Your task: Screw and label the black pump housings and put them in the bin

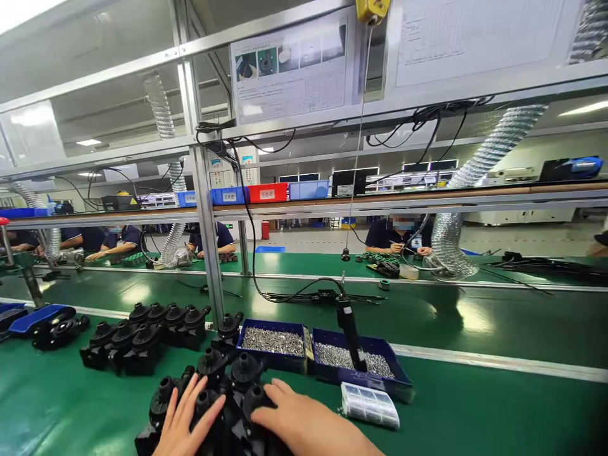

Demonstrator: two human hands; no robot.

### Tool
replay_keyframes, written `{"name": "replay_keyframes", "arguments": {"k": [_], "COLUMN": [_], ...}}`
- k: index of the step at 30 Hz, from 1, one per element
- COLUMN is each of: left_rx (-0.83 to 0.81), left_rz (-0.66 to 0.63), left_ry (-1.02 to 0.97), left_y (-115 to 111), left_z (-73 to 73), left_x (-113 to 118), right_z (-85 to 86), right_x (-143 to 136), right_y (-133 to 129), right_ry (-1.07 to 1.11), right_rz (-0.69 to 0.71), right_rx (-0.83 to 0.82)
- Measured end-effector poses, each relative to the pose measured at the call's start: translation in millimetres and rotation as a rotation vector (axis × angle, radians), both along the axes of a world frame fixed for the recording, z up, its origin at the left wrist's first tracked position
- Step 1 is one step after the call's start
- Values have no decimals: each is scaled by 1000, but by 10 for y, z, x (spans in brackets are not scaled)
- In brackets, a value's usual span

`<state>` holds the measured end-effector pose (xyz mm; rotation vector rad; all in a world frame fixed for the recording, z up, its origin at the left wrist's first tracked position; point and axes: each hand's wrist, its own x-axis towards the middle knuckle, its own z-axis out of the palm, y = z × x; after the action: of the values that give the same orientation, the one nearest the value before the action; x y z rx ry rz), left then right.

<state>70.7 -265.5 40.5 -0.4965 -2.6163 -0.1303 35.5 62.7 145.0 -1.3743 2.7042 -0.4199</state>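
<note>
Black plastic pump housings (244, 367), each with a round nozzle on top, stand packed together at the lower middle. My left hand (187, 418) lies over the near ones, its fingers stretched out and apart, touching their tops. My right hand (297, 415) curls its thumb and fingers around the right side of one pump housing (255, 398). The undersides of these units and part of my right fingers are hidden. Beyond my right hand, a black electric screwdriver (350, 332) hangs on its cable over a screw bin.
Two blue bins (311, 373) hold small metal screws and parts. A roll of silvery labels (370, 405) lies at their right. More housings (142, 335) stand left, near a metal post (209, 240). Co-workers sit across the green bench (475, 405). Coloured boxes (268, 192) line the shelf.
</note>
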Motion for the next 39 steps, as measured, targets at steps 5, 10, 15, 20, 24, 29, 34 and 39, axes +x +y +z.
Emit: {"name": "replay_keyframes", "arguments": {"k": [5,10,15,20,24,29,34,39], "left_rx": [-25,-91,-261,-231,-49,156,314,74], "left_rz": [126,-122,-243,-270,-416,-581,-530,-217], "left_ry": [3,177,236,209,-45,-203,-210,-384], "left_y": [-120,249,655,761,1152,1682,2304,3143], "left_z": [215,366,464,498,407,178,706,1330], "left_x": [-107,-42,-139,-198,-65,-118,-354,-1170], "right_z": [296,544,888,974,784,501,329,43], "right_x": [63,95,91,31,-300,-812,-1057,-1458], "right_y": [-145,161,971,1729,1967,1879,1878,2001], "right_ry": [50,-60,-77,109,62,21,-18,3], "right_rz": [-134,-282,-422,-671,-724,-778,-754,-751], "right_rx": [152,256,-107,-387,-494,-515,-506,-573]}}
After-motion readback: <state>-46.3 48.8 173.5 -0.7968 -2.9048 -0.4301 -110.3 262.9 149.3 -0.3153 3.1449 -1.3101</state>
